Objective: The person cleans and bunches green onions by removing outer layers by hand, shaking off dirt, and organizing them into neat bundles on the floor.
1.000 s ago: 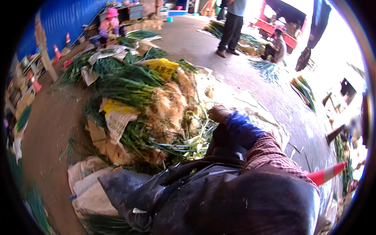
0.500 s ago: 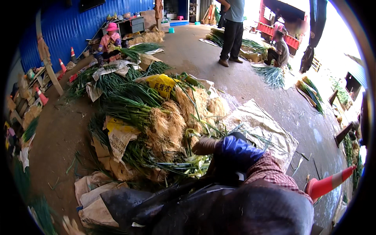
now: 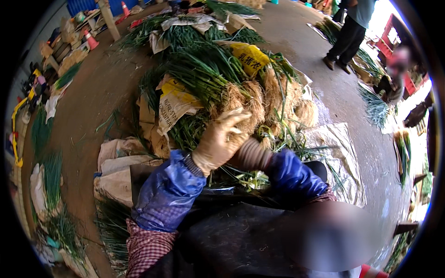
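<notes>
At eleven o'clock from the left hand (image 3: 218,144), loosely extended over the right hand (image 3: 246,155) (grip hidden), lie green onions (image 3: 197,72), probably light, supple, bruisable, best grasped above the roots (image 3: 243,102).

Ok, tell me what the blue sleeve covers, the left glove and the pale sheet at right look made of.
Blue sleeve covers: probably thin plastic, glossy, with bright highlights on crinkled folds.
Left glove: perhaps rubber or coated fabric, tan and wrinkled; the look leaves it open.
Pale sheet: possibly woven plastic sacking, mostly matte and creased; any weave is too fine to confirm.
</notes>
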{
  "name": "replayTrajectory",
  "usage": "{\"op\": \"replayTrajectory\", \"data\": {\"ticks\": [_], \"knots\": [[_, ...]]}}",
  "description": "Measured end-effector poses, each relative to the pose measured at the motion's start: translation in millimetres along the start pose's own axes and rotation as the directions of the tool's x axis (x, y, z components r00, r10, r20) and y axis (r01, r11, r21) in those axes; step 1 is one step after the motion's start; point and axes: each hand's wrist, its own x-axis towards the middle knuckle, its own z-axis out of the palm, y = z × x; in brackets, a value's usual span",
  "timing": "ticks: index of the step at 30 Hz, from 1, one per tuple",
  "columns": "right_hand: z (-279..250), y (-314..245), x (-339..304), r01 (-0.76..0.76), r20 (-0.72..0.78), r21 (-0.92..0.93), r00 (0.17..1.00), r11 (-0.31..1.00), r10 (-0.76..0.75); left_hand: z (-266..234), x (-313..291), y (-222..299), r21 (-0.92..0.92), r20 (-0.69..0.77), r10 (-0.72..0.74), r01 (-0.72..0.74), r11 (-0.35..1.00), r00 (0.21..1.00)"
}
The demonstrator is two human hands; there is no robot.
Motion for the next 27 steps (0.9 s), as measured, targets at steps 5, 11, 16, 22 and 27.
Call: {"op": "replayTrajectory", "data": {"ticks": [5, 11, 16, 22, 27], "knots": [[-107.1, -3.6, 63.3, -0.386, -0.378, -0.523, 0.904, 0.760, 0.199, 3.9, -56.1, -74.6, -0.635, -0.266, -0.529, 0.267, 0.725, 0.806], [-127.3, 77.5, 118.6, -0.624, -0.356, -0.675, 0.743, 0.394, 0.567, 4.8, -56.0, -85.2, -0.747, -0.099, -0.585, 0.329, 0.578, 0.805], [-166.4, 63.2, 130.5, -0.763, -0.552, -0.583, 0.624, 0.278, 0.554, 4.1, -65.5, -97.1, -0.789, -0.081, -0.652, 0.351, 0.504, 0.754], [-159.8, -27.5, 50.0, -0.523, -0.545, -0.733, 0.834, 0.434, 0.085, -3.6, -64.6, -109.5, -0.852, -0.059, -0.688, 0.323, 0.412, 0.723], [-39.9, -49.8, 17.5, -0.459, -0.114, 0.059, 0.879, 0.886, 0.463, 18.9, -64.0, -99.5, -0.950, 0.286, -0.618, 0.300, -0.084, 0.732]]}}
